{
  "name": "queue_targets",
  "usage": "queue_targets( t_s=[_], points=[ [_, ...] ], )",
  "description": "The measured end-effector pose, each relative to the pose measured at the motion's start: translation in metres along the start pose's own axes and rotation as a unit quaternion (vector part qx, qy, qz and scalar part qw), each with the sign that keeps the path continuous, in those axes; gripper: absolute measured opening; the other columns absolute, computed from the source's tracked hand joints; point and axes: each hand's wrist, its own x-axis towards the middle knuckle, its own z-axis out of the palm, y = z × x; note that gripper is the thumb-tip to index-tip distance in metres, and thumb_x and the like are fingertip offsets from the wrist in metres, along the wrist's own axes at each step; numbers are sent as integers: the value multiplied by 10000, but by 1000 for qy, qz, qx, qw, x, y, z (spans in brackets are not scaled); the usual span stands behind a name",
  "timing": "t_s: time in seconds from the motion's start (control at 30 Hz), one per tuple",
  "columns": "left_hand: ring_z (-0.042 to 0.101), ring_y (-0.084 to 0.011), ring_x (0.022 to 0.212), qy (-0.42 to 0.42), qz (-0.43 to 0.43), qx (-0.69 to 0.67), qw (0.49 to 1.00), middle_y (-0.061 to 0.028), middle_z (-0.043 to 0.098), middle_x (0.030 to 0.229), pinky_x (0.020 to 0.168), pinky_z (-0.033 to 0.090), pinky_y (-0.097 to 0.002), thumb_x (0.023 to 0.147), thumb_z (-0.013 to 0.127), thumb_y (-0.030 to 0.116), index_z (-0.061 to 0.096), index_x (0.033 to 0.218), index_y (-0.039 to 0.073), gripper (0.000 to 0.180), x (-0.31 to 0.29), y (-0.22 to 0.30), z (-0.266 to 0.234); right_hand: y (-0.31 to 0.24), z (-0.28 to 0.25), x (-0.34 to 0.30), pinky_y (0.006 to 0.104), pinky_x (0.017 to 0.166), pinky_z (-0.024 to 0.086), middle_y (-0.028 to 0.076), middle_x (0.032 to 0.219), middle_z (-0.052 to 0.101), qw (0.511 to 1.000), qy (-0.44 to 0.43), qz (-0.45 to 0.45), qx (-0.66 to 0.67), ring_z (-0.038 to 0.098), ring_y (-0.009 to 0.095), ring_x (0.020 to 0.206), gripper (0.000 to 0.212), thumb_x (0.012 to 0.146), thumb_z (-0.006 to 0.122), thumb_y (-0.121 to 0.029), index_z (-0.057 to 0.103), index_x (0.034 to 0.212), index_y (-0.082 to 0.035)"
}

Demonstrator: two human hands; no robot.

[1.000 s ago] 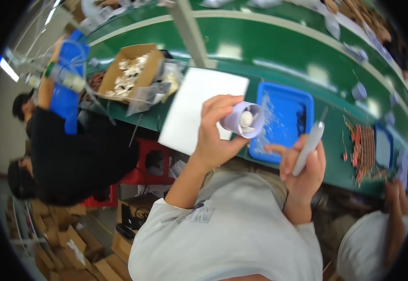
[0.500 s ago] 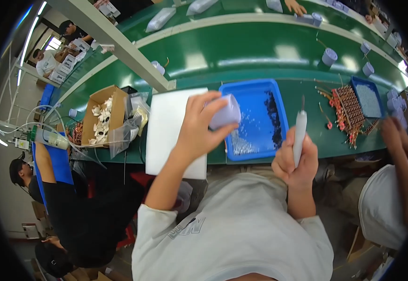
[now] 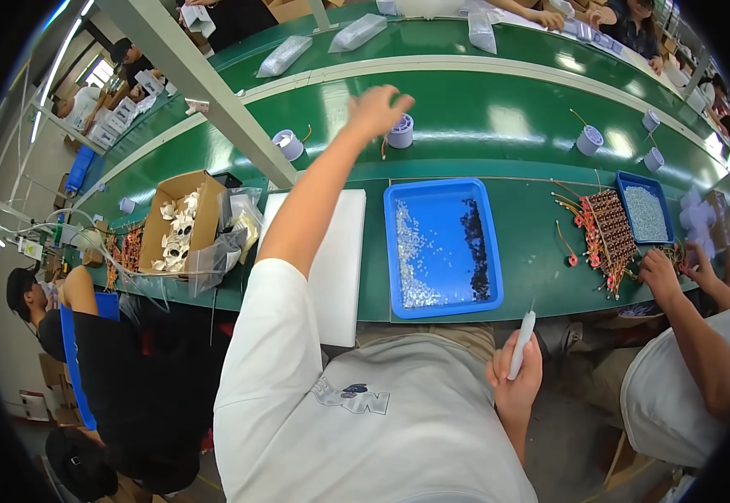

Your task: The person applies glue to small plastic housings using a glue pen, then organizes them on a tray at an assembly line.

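Observation:
My left hand reaches out over the green belt with its fingers apart. Just beside and below its fingers stands a lavender cup-shaped housing with a short wire hanging from it; the hand seems to hold nothing. Near my body, my right hand is wrapped around a slim white screwdriver, its thin shaft pointing up. Before me lies a blue tray with small clear pieces along its left side and small black pieces along its right.
A white foam slab lies left of the tray, beside a cardboard box of white parts. On the right are wired coils and a smaller blue tray. A metal post slants at upper left. Co-workers sit either side.
My left hand has gone from above the tray, where it held a lavender housing, to the belt, and has let go. My right hand has lowered with the screwdriver. The view has shifted.

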Motion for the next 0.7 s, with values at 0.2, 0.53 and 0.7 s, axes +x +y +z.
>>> queue_targets(
  t_s=[0.2, 0.53, 0.7],
  points=[
    [477, -391, 1124, -47, -341, 365, 865, -222, 530, 1169, 940, 328, -543, 811, 479, 489, 553, 1146, 63, 548, -17, -97, -29, -3, -17, -9, 237, 388, 291, 8, 517, 368, 999, 21, -5, -37, 316, 75, 430, 261, 927, 393, -279, 454, 918, -26],
    [544, -343, 982, 176, 106, 59, 977, -213, 476, 1130, 839, 450, -356, 671, 730, 198, 487, 1093, 6, 524, -74, -23, -85, 31, 18, 32, 184, 477, 289, -38, 624, 420, 938, -48, -88, -331, 342, 28, 530, 217, 916, 445, -85, 498, 1098, 20],
    [540, -181, 980, 125, 76, -198, 969, -131, 539, 1071, 842, 422, -264, 737, 709, 206, 496, 1128, -1, 491, -187, 48, -148, 29, 27, 77, 173, 496, 332, -31, 630, 431, 856, -91, -184, -474, 396, 21, 568, 254, 902, 458, -36, 458, 1151, 13]
  ],
)
